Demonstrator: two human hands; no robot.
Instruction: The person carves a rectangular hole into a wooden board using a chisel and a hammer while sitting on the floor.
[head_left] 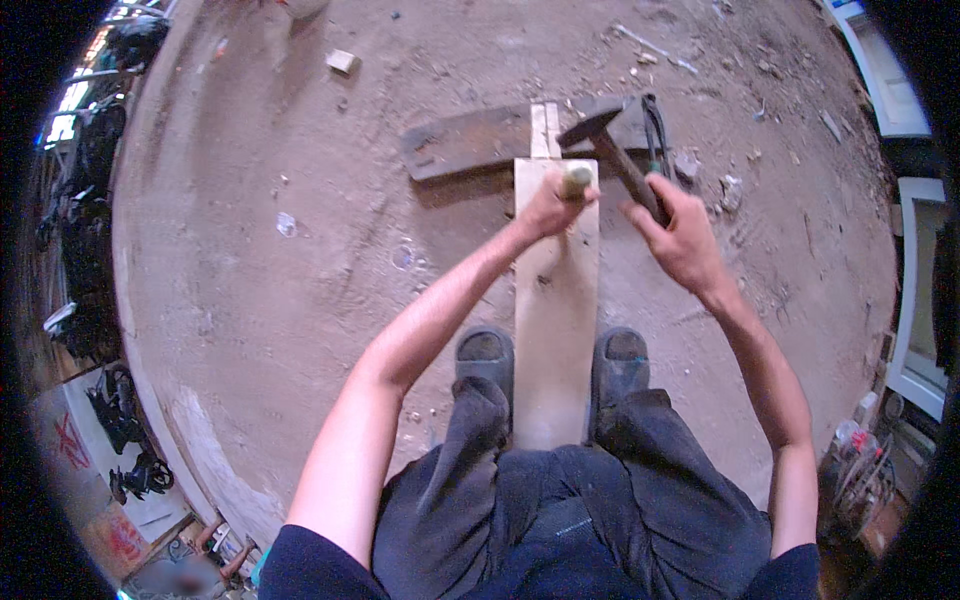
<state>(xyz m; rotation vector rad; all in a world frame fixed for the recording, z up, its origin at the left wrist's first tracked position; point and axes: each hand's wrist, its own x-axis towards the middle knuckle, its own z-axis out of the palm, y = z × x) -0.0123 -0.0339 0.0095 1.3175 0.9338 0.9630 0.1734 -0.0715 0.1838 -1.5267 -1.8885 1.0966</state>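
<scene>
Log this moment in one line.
left hand: grips tool handle | right hand: holds hammer | pale board: between shoes | dark plank: on ground

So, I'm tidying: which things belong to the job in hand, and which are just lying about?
In the job:
- hammer, right hand
- handled tool, left hand
- pale board
- dark plank beneath its end

Lying about, apparently:
- wood block
- pale scrap

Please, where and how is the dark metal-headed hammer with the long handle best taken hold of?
Probably by the lower end of its long, straight, dark handle, coming from the person's right and near side: the handle slants that way, away from the dark metal head. The person's bare right hand grips it there.
</scene>
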